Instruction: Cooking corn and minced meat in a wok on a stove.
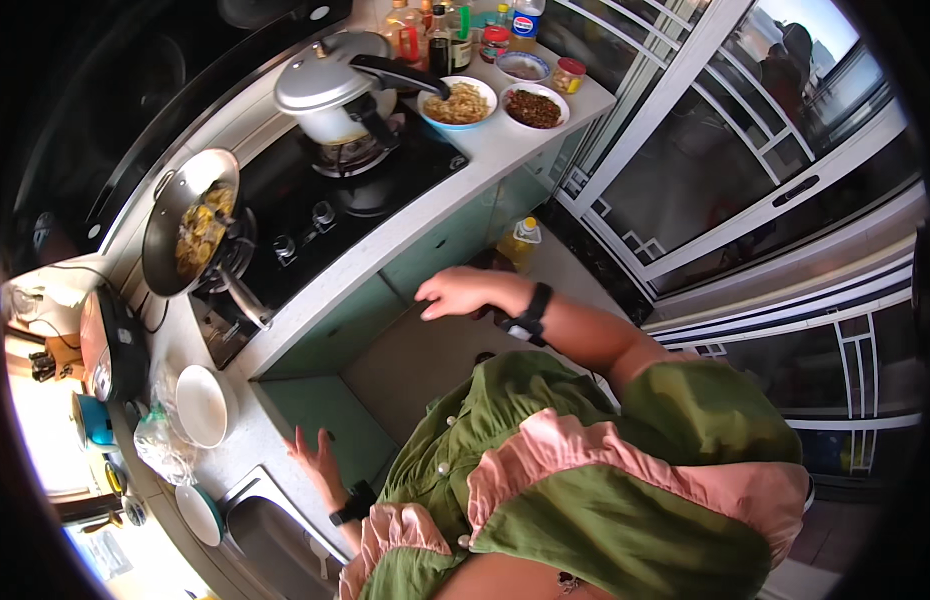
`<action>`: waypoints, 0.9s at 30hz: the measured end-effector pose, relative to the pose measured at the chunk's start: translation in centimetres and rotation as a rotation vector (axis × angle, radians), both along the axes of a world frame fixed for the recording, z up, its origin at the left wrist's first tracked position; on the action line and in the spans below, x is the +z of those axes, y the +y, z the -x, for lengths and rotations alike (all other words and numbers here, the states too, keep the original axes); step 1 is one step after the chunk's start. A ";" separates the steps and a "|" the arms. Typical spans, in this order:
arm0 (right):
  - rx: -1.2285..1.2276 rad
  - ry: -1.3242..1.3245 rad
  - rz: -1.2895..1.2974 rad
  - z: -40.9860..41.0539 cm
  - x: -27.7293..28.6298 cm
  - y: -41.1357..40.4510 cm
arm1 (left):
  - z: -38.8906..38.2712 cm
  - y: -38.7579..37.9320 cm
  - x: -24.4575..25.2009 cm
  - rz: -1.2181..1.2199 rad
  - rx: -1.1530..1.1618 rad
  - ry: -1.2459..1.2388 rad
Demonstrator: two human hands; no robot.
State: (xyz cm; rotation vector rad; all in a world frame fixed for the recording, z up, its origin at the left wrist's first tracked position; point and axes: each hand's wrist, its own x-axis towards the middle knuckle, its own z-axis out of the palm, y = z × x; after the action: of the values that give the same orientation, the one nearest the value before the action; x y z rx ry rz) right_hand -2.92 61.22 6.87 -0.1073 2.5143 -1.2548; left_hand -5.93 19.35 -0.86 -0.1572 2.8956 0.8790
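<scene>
Nothing is in my right hand [465, 292], which hangs in front of the green lower cabinets with its fingers loosely bent. My left hand [315, 461] is empty too, fingers apart, beside the counter edge near the sink [273, 517]. On the left burner a steel wok [161, 255] sits tilted in the view, holding browned food pieces [202, 232]; its metal handle [243, 296] points towards me. A pressure cooker [326, 90] with its lid on stands on the other burner. A white bowl [204, 407] rests on the counter beside a plastic bag [164, 446].
Right of the cooker stand a bowl of pale shredded food [459, 103], a bowl of dark chopped food [534, 107], jars and several bottles [439, 45]. An oil jug [519, 244] is on the floor. A teal-rimmed bowl [198, 515] lies by the sink. Sliding glass doors [682, 180] are at right.
</scene>
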 end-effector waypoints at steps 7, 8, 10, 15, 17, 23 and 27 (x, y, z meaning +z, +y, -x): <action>-0.421 -0.369 -0.740 -11.1 -4.6 15.7 | 1.6 11.6 -0.1 0.246 -0.233 -0.218; -0.471 -0.366 -0.624 -12.5 -7.3 16.4 | 1.3 12.6 0.0 0.261 -0.264 -0.286; -0.472 -0.227 -0.425 -14.1 -11.1 16.1 | 1.0 12.2 -1.7 0.236 -0.266 -0.368; -0.102 -0.719 -0.091 -15.0 -18.0 11.5 | 1.4 5.9 -15.0 0.433 -0.623 -0.571; -0.195 -0.688 0.191 -18.2 -22.1 9.6 | 0.6 5.1 -19.9 0.128 -0.461 -0.782; -0.491 -0.788 0.093 -23.8 -20.9 7.2 | -0.2 8.1 -22.5 -0.142 -0.343 -0.931; -0.459 -0.722 0.107 -23.7 -21.4 6.7 | 0.1 7.7 -22.4 -0.103 -0.401 -0.882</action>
State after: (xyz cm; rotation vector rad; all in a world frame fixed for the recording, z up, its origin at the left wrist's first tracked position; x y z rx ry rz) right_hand 20.80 67.96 -14.54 0.7938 1.8819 -1.2784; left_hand -6.04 27.01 -23.28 0.0439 1.9611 0.6513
